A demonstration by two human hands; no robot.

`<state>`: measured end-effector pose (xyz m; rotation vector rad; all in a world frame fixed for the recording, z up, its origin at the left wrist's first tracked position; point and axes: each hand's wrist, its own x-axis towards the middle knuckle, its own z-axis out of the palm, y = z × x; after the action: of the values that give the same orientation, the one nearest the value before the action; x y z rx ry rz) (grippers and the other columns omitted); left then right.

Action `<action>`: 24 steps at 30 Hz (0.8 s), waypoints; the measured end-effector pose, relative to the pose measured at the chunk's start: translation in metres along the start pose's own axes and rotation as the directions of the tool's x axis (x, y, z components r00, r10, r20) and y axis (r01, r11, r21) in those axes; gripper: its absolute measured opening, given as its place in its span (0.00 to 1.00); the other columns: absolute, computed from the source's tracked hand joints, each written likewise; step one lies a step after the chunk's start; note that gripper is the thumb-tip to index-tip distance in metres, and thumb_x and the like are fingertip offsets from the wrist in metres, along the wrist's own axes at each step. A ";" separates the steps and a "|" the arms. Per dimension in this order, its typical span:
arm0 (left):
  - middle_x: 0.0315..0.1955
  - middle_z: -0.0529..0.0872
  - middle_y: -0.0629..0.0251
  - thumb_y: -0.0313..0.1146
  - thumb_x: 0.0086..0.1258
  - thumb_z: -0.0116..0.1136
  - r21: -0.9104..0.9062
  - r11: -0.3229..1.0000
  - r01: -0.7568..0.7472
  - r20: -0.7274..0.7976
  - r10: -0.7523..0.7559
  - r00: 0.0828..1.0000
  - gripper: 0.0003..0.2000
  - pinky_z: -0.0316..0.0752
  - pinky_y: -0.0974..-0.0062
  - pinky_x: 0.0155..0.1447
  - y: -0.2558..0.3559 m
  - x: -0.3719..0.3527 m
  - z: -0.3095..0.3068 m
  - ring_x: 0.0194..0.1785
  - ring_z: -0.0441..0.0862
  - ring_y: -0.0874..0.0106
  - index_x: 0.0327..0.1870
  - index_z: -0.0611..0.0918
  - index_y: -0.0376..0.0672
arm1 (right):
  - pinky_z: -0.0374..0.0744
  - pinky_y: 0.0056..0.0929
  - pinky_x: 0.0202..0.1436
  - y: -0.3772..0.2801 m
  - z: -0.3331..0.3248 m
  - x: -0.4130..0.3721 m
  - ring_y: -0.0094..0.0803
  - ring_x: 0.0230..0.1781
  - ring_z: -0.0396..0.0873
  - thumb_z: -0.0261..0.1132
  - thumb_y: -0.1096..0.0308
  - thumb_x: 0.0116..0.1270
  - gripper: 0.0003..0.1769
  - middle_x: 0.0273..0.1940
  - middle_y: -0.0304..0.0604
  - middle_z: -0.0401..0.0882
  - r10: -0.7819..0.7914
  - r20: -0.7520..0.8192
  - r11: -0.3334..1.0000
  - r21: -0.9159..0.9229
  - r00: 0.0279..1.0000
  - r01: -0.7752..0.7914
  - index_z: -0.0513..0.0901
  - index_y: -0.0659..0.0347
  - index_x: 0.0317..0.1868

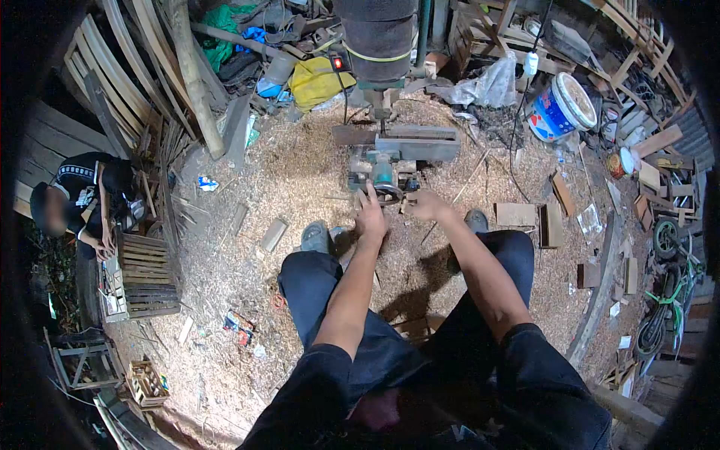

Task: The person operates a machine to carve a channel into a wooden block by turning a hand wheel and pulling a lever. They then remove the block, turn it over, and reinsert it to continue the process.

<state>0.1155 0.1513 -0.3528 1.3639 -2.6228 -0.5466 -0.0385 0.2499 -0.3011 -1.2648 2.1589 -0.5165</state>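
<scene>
A drill-like machine (pixel 382 97) stands in front of me, with a long grey clamp piece (pixel 418 142) under its bit. Below that are a green vise part (pixel 383 171) and a dark handwheel (pixel 389 196). My left hand (pixel 370 216) lies at the left side of the wheel, fingers stretched toward the vise part. At the wheel's right side is my right hand (pixel 424 205), its fingers bent together round something too small to name.
Another person (pixel 90 187) sits at the left by a slatted wooden crate (pixel 150 277). Wood blocks (pixel 515 214) lie on the shavings to the right. A white and blue bucket (pixel 562 107) stands at the back right, and a yellow sack (pixel 318 82) behind left.
</scene>
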 end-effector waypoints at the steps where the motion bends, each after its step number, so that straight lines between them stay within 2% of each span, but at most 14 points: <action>1: 0.69 0.60 0.42 0.37 0.54 0.73 0.074 0.994 -0.082 -0.129 0.091 0.987 0.52 0.73 0.50 0.63 -0.006 0.002 0.002 0.65 0.71 0.44 0.77 0.48 0.45 | 0.77 0.48 0.56 -0.003 0.004 0.005 0.60 0.49 0.80 0.64 0.49 0.63 0.26 0.44 0.62 0.83 -0.068 0.013 0.997 0.047 0.998 0.067 0.84 0.66 0.46; 4: 0.71 0.59 0.41 0.34 0.56 0.70 -0.199 0.980 0.018 0.044 -0.010 0.999 0.49 0.72 0.51 0.64 -0.012 0.005 -0.001 0.63 0.73 0.43 0.77 0.50 0.49 | 0.78 0.48 0.54 -0.001 0.002 0.016 0.59 0.48 0.81 0.64 0.50 0.62 0.25 0.44 0.62 0.83 -0.066 -0.023 0.998 -0.008 0.998 0.065 0.84 0.67 0.45; 5: 0.70 0.60 0.38 0.33 0.57 0.69 -0.217 0.975 -0.040 0.034 0.049 0.998 0.47 0.76 0.51 0.58 -0.014 0.004 -0.013 0.57 0.77 0.40 0.76 0.52 0.50 | 0.78 0.48 0.54 0.003 0.002 0.016 0.59 0.48 0.81 0.65 0.50 0.62 0.24 0.43 0.62 0.83 -0.051 -0.037 0.999 -0.016 0.998 0.050 0.84 0.66 0.45; 8: 0.67 0.64 0.37 0.33 0.58 0.69 -0.223 0.974 0.028 0.060 -0.015 0.998 0.46 0.78 0.52 0.56 -0.011 0.002 -0.022 0.58 0.77 0.41 0.75 0.51 0.49 | 0.78 0.48 0.54 0.005 -0.006 0.018 0.59 0.47 0.80 0.65 0.51 0.62 0.23 0.43 0.64 0.83 -0.029 -0.094 0.999 -0.043 0.995 0.025 0.84 0.66 0.44; 9: 0.54 0.78 0.40 0.37 0.61 0.66 -0.286 0.952 0.112 -0.018 -0.122 0.992 0.32 0.79 0.54 0.54 -0.009 -0.005 -0.022 0.53 0.80 0.43 0.66 0.68 0.37 | 0.78 0.48 0.53 0.004 -0.007 0.015 0.59 0.47 0.81 0.65 0.51 0.62 0.23 0.42 0.64 0.83 -0.021 -0.111 0.999 -0.051 0.994 0.016 0.84 0.65 0.44; 12: 0.40 0.84 0.38 0.40 0.61 0.65 -0.245 0.949 0.200 0.244 -0.139 0.960 0.21 0.79 0.52 0.52 -0.018 -0.003 0.011 0.45 0.83 0.43 0.48 0.79 0.31 | 0.78 0.49 0.52 0.008 -0.002 0.013 0.59 0.45 0.81 0.66 0.52 0.62 0.22 0.40 0.64 0.83 -0.061 -0.126 0.997 -0.062 0.990 0.053 0.85 0.65 0.43; 14: 0.31 0.84 0.37 0.40 0.62 0.62 -0.330 0.941 -0.073 0.060 0.098 0.993 0.17 0.78 0.50 0.50 -0.010 -0.011 0.043 0.40 0.83 0.42 0.34 0.82 0.30 | 0.79 0.50 0.51 0.014 0.003 0.014 0.60 0.44 0.81 0.66 0.52 0.61 0.22 0.39 0.65 0.83 -0.088 -0.128 0.995 -0.050 0.988 0.083 0.85 0.65 0.42; 15: 0.32 0.85 0.39 0.36 0.60 0.60 -0.215 0.976 -0.044 0.146 0.077 0.986 0.14 0.81 0.55 0.47 -0.002 -0.012 0.050 0.38 0.85 0.45 0.31 0.84 0.29 | 0.79 0.50 0.51 0.015 0.006 0.015 0.60 0.44 0.81 0.67 0.52 0.61 0.22 0.39 0.65 0.83 -0.089 -0.136 0.996 -0.031 0.987 0.086 0.85 0.65 0.41; 18: 0.33 0.85 0.39 0.37 0.60 0.60 -0.231 0.969 -0.084 0.162 0.123 0.979 0.15 0.81 0.55 0.48 0.004 -0.014 0.035 0.39 0.85 0.46 0.34 0.84 0.30 | 0.79 0.50 0.51 0.017 -0.002 0.014 0.59 0.44 0.81 0.67 0.53 0.59 0.22 0.39 0.65 0.83 -0.062 -0.093 0.998 -0.014 0.994 0.061 0.84 0.66 0.41; 19: 0.34 0.85 0.40 0.37 0.59 0.60 -0.250 0.968 0.005 0.198 0.046 0.979 0.14 0.81 0.55 0.48 0.004 -0.014 0.025 0.41 0.85 0.47 0.35 0.85 0.32 | 0.79 0.50 0.51 0.018 -0.002 0.009 0.59 0.45 0.81 0.67 0.54 0.59 0.21 0.40 0.65 0.83 -0.044 -0.058 0.999 -0.011 0.997 0.043 0.84 0.66 0.41; 20: 0.35 0.85 0.40 0.36 0.60 0.60 -0.323 0.946 -0.018 0.211 0.090 0.973 0.13 0.80 0.54 0.47 -0.006 -0.011 0.024 0.41 0.85 0.47 0.35 0.85 0.34 | 0.79 0.51 0.50 0.021 -0.003 0.005 0.59 0.45 0.81 0.66 0.54 0.59 0.21 0.40 0.65 0.83 -0.042 -0.049 0.999 -0.014 0.998 0.041 0.84 0.66 0.41; 22: 0.34 0.85 0.40 0.35 0.61 0.60 -0.331 0.943 -0.011 0.141 0.061 0.988 0.12 0.79 0.54 0.48 -0.008 -0.010 0.026 0.41 0.84 0.46 0.35 0.85 0.34 | 0.79 0.51 0.50 0.025 -0.008 0.001 0.59 0.45 0.81 0.65 0.55 0.58 0.20 0.41 0.65 0.82 -0.048 -0.040 0.999 -0.021 0.998 0.048 0.84 0.66 0.41; 24: 0.32 0.85 0.41 0.35 0.62 0.60 -0.224 0.954 -0.200 0.065 0.220 0.973 0.11 0.79 0.53 0.49 -0.003 -0.013 0.064 0.40 0.84 0.45 0.35 0.84 0.34 | 0.78 0.51 0.48 0.024 -0.009 -0.005 0.59 0.44 0.81 0.65 0.55 0.58 0.20 0.41 0.65 0.82 -0.048 -0.125 0.998 -0.037 0.991 0.044 0.84 0.66 0.40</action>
<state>0.1076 0.1770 -0.4130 1.0041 -2.6396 -0.8491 -0.0581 0.2659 -0.3070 -1.3356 2.2550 -0.5953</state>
